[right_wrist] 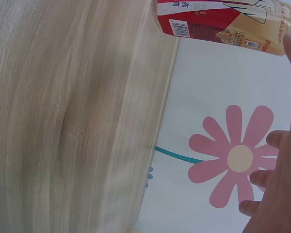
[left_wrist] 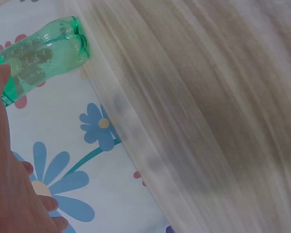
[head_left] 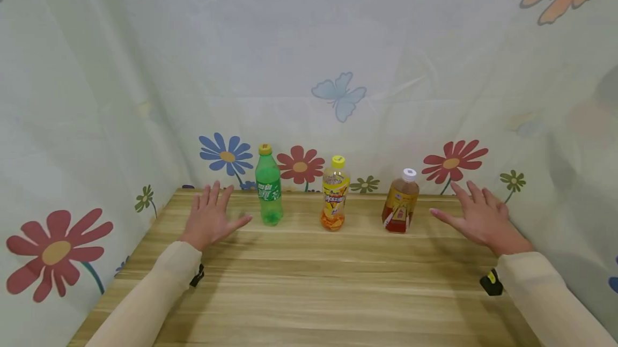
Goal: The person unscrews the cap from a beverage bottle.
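Observation:
Three drink bottles stand upright in a row near the back of the wooden table. At the left is a green bottle with a yellow cap; in the middle, a yellow-capped bottle with orange contents; at the right, a white-capped bottle of reddish-brown drink. My left hand is spread left of the green bottle, holding nothing. To the right of the reddish-brown bottle, my right hand is spread too, its thumb toward that bottle. In the wrist views, the green bottle and the reddish-brown bottle show beside the thumbs.
The wooden table runs back to a white curtain printed with flowers and butterflies, which also hangs on both sides. A small black wrist device is on the right wrist, with another on the left.

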Demonstrator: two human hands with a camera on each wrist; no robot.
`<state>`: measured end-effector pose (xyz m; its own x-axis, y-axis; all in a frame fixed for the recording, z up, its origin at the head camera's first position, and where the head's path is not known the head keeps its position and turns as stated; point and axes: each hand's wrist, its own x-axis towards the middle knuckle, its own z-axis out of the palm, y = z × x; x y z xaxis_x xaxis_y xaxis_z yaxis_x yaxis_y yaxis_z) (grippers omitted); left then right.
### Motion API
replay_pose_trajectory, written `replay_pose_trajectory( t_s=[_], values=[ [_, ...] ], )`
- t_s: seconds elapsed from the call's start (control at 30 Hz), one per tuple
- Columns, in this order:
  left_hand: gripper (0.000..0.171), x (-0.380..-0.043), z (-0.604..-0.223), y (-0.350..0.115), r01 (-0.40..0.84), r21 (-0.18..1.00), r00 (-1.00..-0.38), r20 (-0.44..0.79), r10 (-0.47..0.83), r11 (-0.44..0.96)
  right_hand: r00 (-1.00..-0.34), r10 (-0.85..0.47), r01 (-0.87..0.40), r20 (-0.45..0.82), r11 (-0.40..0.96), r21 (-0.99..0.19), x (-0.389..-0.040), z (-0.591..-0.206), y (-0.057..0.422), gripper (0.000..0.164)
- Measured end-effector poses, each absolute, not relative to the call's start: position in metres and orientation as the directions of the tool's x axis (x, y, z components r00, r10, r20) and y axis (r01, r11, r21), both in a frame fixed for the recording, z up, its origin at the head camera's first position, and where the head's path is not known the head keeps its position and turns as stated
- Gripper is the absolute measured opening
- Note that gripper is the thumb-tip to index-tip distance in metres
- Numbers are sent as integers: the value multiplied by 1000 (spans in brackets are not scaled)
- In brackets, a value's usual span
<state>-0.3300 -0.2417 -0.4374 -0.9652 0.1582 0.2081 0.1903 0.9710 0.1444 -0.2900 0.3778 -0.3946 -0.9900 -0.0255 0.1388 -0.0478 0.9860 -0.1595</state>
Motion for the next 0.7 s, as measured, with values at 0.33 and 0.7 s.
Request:
replay_pose_trajectory(
  t_s=[0.33, 0.7],
  values=[
    [102, -329, -443, -243, 225, 119, -949, 253, 190, 967, -984, -9, -41, 179, 984, -176, -286, -398, 384, 103],
    [92, -322, -449, -242, 316, 166, -907, 340, 247, 934, -965, -57, -103, 255, 980, -170, -285, -406, 385, 99]
  ],
)
